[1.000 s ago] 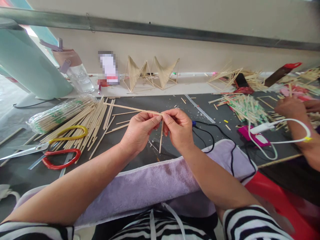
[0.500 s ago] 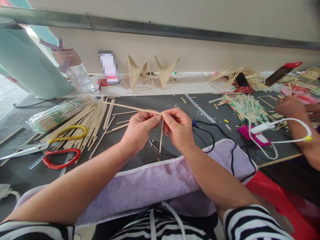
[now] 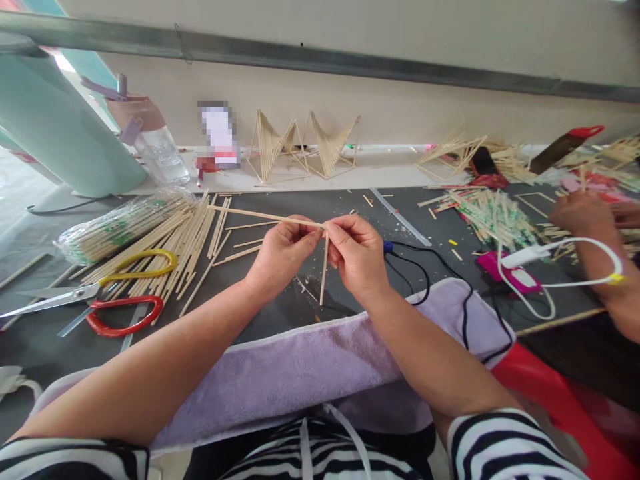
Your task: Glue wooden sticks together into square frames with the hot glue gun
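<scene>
Two slim pale wooden sticks (image 3: 250, 213), ends meeting, are gripped in the pinched left hand (image 3: 280, 252) and right hand (image 3: 358, 252), above the dark grey counter (image 3: 300, 201), behind its front edge. Yellow-and-red-handled steel scissors (image 3: 84, 293) are laid toward its left edge.

Scissors (image 3: 90, 292) and loose sticks (image 3: 197, 233) are lying on a bench (image 3: 270, 323), stick models (image 3: 269, 150) are standing behind, and a co-worker's hand (image 3: 583, 215) is showing alongside, indicating a craft workshop.

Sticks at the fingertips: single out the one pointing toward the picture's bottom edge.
The stick emerging just left of the right hand; the other stick reaches leftward, past the left hand.
</scene>
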### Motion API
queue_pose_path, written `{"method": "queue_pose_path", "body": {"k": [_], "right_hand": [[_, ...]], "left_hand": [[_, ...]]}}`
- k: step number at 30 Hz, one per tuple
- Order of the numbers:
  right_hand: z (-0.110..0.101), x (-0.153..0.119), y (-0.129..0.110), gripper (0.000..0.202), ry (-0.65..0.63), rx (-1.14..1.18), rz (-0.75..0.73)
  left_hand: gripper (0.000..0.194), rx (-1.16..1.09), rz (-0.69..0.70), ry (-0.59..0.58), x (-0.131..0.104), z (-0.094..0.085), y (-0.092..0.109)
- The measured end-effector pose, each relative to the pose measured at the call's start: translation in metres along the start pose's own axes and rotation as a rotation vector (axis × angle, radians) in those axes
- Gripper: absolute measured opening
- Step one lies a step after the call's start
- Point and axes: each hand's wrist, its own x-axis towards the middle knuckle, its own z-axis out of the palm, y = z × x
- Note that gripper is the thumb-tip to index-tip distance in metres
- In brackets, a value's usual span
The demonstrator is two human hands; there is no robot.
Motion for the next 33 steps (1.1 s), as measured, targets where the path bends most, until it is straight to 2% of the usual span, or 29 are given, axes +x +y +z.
{"method": "queue_pose_path", "body": {"k": [2, 4, 8, 10, 12, 13, 15, 19, 22, 25, 28, 33], "right_hand": [[0.0, 0.001, -0.002, 0.016, 0.008, 0.065, 0.002], [-0.003, 0.005, -0.005, 0.016, 0.027, 0.112, 0.026], [-0.013, 0.014, -0.004, 0.018, 0.053, 0.112, 0.137], [-0.017, 0.018, -0.002, 0.02, 0.044, 0.087, 0.216], [-0.02, 0.019, 0.001, 0.023, 0.008, 0.075, 0.3], [-0.02, 0.019, 0.003, 0.026, -0.017, 0.076, 0.338], [-0.021, 0.018, 0.004, 0.029, -0.067, 0.086, 0.393], [-0.02, 0.017, 0.007, 0.028, -0.116, 0.075, 0.415], [-0.02, 0.017, 0.008, 0.028, -0.12, 0.045, 0.41], [-0.018, 0.016, 0.008, 0.034, -0.138, 0.056, 0.454], [-0.017, 0.015, 0.008, 0.039, -0.203, 0.08, 0.53], [-0.023, 0.017, 0.007, 0.028, -0.257, -0.008, 0.529]], "left_hand": [[0.006, 0.132, -0.014, -0.034, 0.0, -0.001, -0.002], [0.008, 0.363, 0.002, -0.111, -0.001, -0.003, -0.003], [0.028, 0.957, 0.157, -0.337, -0.004, -0.006, 0.0], [0.034, 1.171, 0.313, -0.33, -0.005, -0.008, 0.004], [0.03, 1.27, 0.503, -0.224, -0.005, -0.011, 0.008], [0.026, 1.299, 0.57, -0.162, -0.005, -0.012, 0.01], [0.023, 1.361, 0.618, -0.067, -0.005, -0.015, 0.012], [0.021, 1.433, 0.598, -0.016, -0.004, -0.018, 0.012], [0.021, 1.423, 0.563, -0.075, -0.002, -0.018, 0.01], [0.024, 1.386, 0.433, -0.16, 0.0, -0.019, 0.006], [0.026, 1.337, 0.323, -0.141, 0.002, -0.02, 0.003], [0.025, 1.212, 0.265, -0.165, 0.007, -0.025, 0.0]]}}
